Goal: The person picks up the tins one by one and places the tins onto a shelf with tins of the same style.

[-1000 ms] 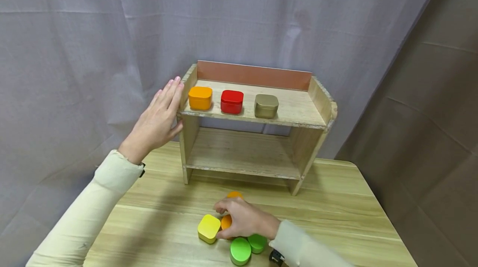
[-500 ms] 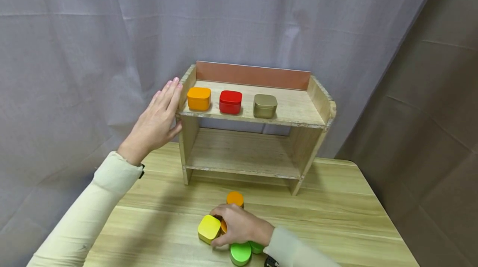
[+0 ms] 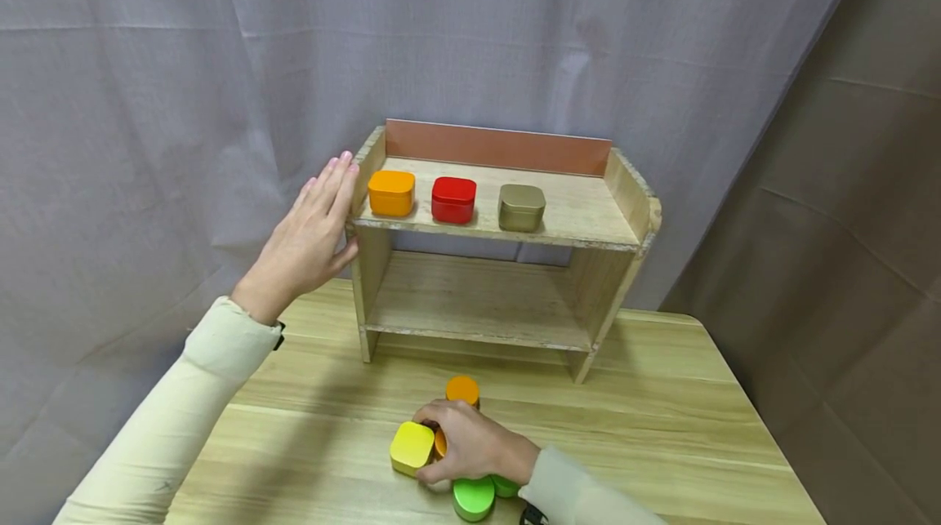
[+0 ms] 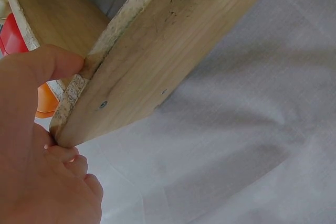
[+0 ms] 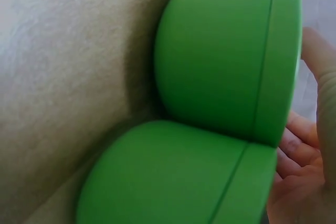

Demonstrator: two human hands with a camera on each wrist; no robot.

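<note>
My left hand (image 3: pixel 305 231) lies with straight fingers along the left side of a small wooden shelf (image 3: pixel 478 296), its thumb at the front edge. In the left wrist view, that thumb touches the edge of the side panel (image 4: pixel 152 61). On the tabletop, my right hand (image 3: pixel 478 439) grips a yellow square tin (image 3: pixel 412 445), thumb at the near side and fingers at the far side. An orange round tin (image 3: pixel 440 443) is mostly hidden under this hand. Two green round tins, one (image 5: pixel 226 56) beside the other (image 5: pixel 173 177), stand close by the palm.
An orange (image 3: pixel 391 193), a red (image 3: pixel 453 200) and a bronze square tin (image 3: pixel 521 208) stand in a row on the upper shelf. Another orange round tin (image 3: pixel 462 389) is just beyond my right hand. A grey curtain (image 3: pixel 470 27) hangs behind the wooden table (image 3: pixel 662 427).
My right hand has moved slightly left and nearer, from over the orange round tin to the yellow tin, and its fingers have closed on it. The left hand has stayed at the shelf.
</note>
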